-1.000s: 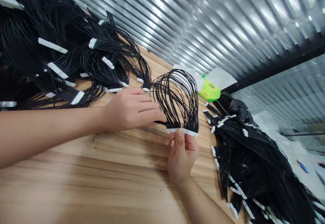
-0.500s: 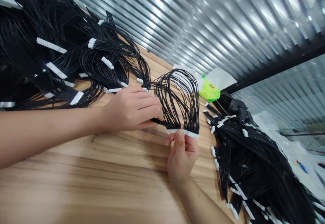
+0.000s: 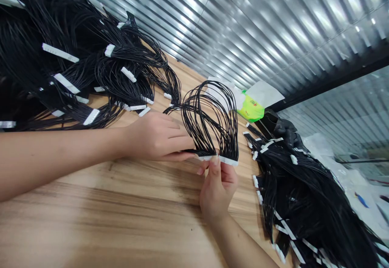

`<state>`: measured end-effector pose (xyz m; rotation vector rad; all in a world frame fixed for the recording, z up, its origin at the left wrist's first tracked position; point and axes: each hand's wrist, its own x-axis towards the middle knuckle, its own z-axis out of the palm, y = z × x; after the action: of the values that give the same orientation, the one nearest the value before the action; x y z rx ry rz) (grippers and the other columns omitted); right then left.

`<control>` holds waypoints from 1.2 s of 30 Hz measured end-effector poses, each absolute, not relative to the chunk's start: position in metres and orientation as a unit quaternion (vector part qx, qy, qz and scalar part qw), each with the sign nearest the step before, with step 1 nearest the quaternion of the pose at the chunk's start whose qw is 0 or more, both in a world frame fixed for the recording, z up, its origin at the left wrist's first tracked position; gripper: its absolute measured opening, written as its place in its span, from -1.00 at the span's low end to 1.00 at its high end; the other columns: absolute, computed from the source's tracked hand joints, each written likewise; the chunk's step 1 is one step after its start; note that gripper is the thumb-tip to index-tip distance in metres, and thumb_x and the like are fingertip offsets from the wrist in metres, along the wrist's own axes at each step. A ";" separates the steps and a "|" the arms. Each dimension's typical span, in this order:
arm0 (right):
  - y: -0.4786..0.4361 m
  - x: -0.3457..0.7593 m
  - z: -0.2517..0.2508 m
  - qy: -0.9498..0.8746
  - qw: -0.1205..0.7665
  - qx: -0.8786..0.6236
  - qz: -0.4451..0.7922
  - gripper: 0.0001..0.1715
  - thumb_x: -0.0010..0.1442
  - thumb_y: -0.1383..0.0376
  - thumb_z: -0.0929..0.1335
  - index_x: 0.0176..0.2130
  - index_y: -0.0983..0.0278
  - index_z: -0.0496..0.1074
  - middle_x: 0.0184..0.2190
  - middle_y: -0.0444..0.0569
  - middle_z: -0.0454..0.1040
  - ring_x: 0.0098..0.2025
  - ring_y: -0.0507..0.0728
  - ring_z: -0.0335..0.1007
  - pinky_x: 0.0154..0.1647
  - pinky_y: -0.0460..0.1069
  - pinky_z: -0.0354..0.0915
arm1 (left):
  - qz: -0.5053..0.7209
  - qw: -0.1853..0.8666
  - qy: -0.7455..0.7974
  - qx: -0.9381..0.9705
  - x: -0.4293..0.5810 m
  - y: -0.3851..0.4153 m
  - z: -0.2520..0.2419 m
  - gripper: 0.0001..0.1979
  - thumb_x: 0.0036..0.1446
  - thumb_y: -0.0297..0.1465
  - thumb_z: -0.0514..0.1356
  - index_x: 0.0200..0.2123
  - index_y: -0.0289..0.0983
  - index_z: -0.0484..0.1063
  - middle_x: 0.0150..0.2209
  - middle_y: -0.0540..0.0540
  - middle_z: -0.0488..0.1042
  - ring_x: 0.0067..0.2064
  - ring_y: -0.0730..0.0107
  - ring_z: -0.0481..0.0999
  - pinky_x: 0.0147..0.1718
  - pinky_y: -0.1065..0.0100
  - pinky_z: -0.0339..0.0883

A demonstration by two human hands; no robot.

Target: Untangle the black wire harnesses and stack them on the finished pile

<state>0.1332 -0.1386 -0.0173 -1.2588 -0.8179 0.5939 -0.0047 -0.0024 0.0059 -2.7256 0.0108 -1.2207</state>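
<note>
Head view: right hand [image 3: 218, 191] clamped on white connector [image 3: 228, 161], left hand [image 3: 159, 136] pinching its black wires [image 3: 228, 144].
Green packet [image 3: 251, 108] bears print too small to read.

And there was the left arm [image 3: 67, 154], bare and stretched almost level, running straight into the left hand [image 3: 161, 136]! Its back faced up, palm out of sight, and its fingers [image 3: 179, 143] lay close together, pointing toward the right hand [image 3: 218, 187]. That one sat just past those fingertips and a little nearer the body, with the right forearm [image 3: 243, 241] slanting away below it. The right thumb [image 3: 215, 171] stood upright, pressed toward the curled fingers behind: a firm pinch, hands near each other!
</note>
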 end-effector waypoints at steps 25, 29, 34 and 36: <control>-0.137 0.135 -0.019 -0.372 0.684 -0.573 0.255 -0.64 0.17 0.12 0.37 -0.55 0.27 0.36 -0.68 -0.21 0.31 -0.62 -0.03 0.23 -0.57 -0.11 0.18 | -0.395 0.088 -0.019 -0.914 -0.010 0.000 0.002 -0.72 0.30 -0.43 0.02 0.04 -0.06 0.30 -0.47 0.10 0.47 -0.43 0.57 0.45 -0.39 0.45 0.17; -0.136 0.135 -0.018 -0.368 0.687 -0.571 0.257 -0.68 0.16 0.13 0.38 -0.50 0.27 0.38 -0.67 -0.21 0.32 -0.61 -0.03 0.23 -0.58 -0.11 0.17 | -0.387 0.097 -0.016 -0.917 -0.010 0.000 0.000 -0.64 0.29 -0.45 0.02 0.11 -0.06 0.24 -0.49 0.10 0.45 -0.45 0.55 0.42 -0.41 0.44 0.16; -0.136 0.134 -0.017 -0.369 0.674 -0.587 0.253 -0.63 0.16 0.09 0.37 -0.53 0.27 0.35 -0.67 -0.21 0.31 -0.61 -0.03 0.22 -0.57 -0.10 0.17 | -0.360 0.077 -0.040 -0.929 -0.010 -0.001 0.001 -0.67 0.31 -0.40 0.00 0.09 0.01 0.28 -0.49 0.07 0.44 -0.45 0.54 0.41 -0.42 0.42 0.14; -0.136 0.134 -0.016 -0.368 0.674 -0.590 0.251 -0.64 0.16 0.09 0.37 -0.52 0.27 0.37 -0.67 -0.21 0.31 -0.62 -0.03 0.22 -0.58 -0.10 0.17 | -0.344 0.069 -0.044 -0.936 -0.009 -0.001 0.003 -0.70 0.31 -0.38 -0.01 0.05 -0.01 0.33 -0.49 0.05 0.45 -0.45 0.52 0.42 -0.43 0.41 0.13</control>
<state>0.1337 -0.1362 -0.0165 -1.3276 -0.8285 0.5640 -0.0093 -0.0010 0.0034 -2.8161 -0.1315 -1.0345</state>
